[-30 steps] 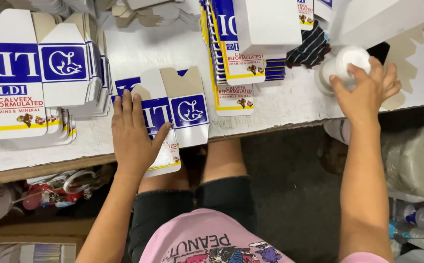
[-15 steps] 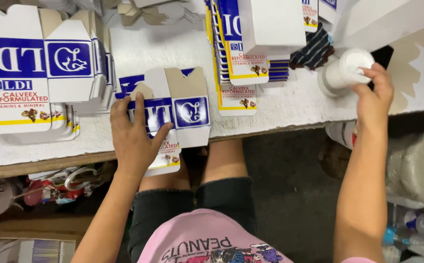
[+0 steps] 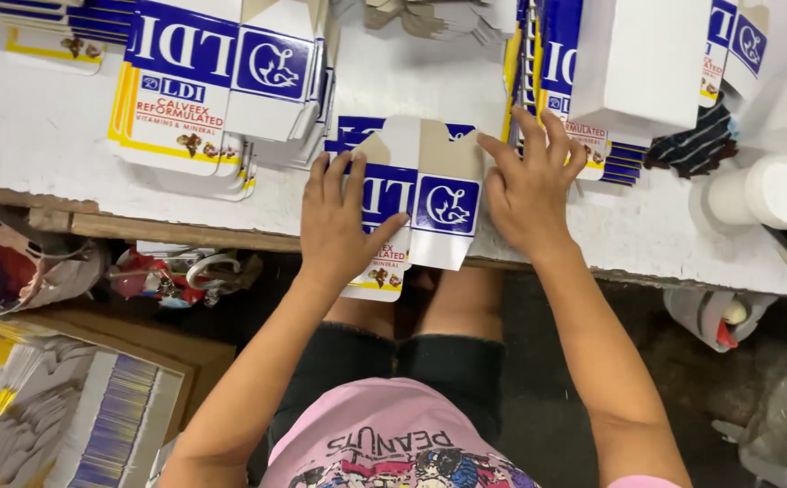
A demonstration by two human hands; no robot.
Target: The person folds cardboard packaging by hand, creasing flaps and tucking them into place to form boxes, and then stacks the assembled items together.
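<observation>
A flat, unfolded carton blank [image 3: 430, 194], white and blue with a brown inner flap, lies on the white table [image 3: 68, 136] and hangs over its near edge. My left hand [image 3: 344, 221] presses flat on the blank's left part, fingers spread. At the blank's right edge rests my right hand [image 3: 534, 185], fingers spread, touching both the blank and the stack of blanks behind it. Neither hand grips anything.
Stacks of the same flat cartons [image 3: 204, 90] lie at the left, and more stand on edge at the right [image 3: 556, 81]. A white lidded bottle [image 3: 759, 194] lies at the far right beside a dark striped cloth [image 3: 696, 145]. Below the table sit more printed sheets [image 3: 41, 416].
My right hand left the white bottle at the far right and came left onto the carton blank. My left hand stayed pressed on the blank.
</observation>
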